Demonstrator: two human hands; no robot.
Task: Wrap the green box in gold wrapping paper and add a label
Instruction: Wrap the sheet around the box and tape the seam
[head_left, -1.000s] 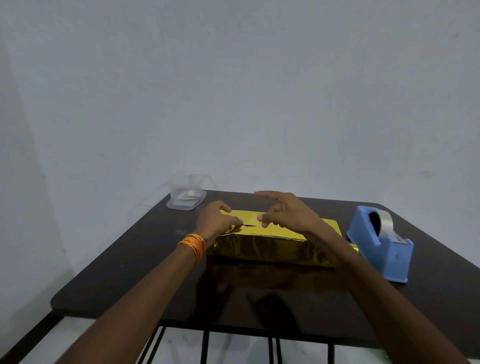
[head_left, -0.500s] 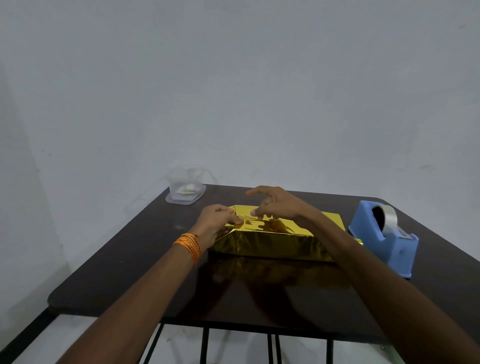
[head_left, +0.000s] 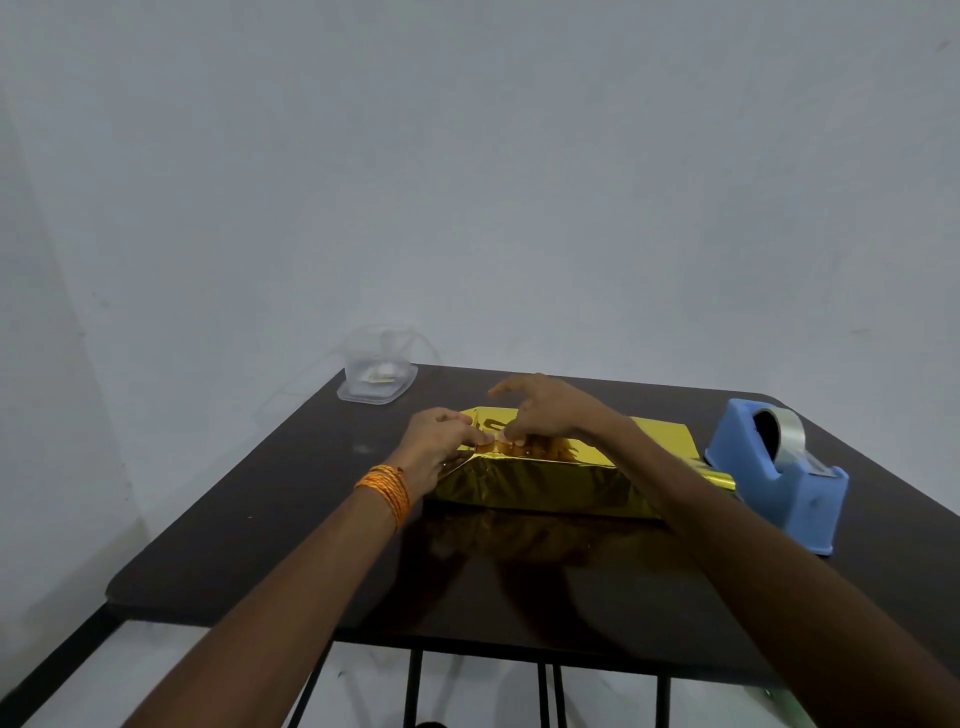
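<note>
Gold wrapping paper (head_left: 540, 486) fully hides the box, which lies at the centre of the dark, glossy table (head_left: 311, 519) before a pale wall (head_left: 519, 182). Left hand (head_left: 434, 447) and right hand (head_left: 550, 410) both pinch the top fold near its left end. Blue tape dispenser (head_left: 774, 483) stands just beside the right end. Clear container (head_left: 376, 374), far left corner, holds small pale contents, not identifiable

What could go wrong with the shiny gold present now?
1. The left hand and right hand meet on the gold paper at its top fold, near the left end; letting go might let the fold spring open.
2. The loose paper end lies right by the blue tape dispenser, so reaching for tape could crumple it.
3. The foil looks crinkly under the fingers and might tear.
</note>
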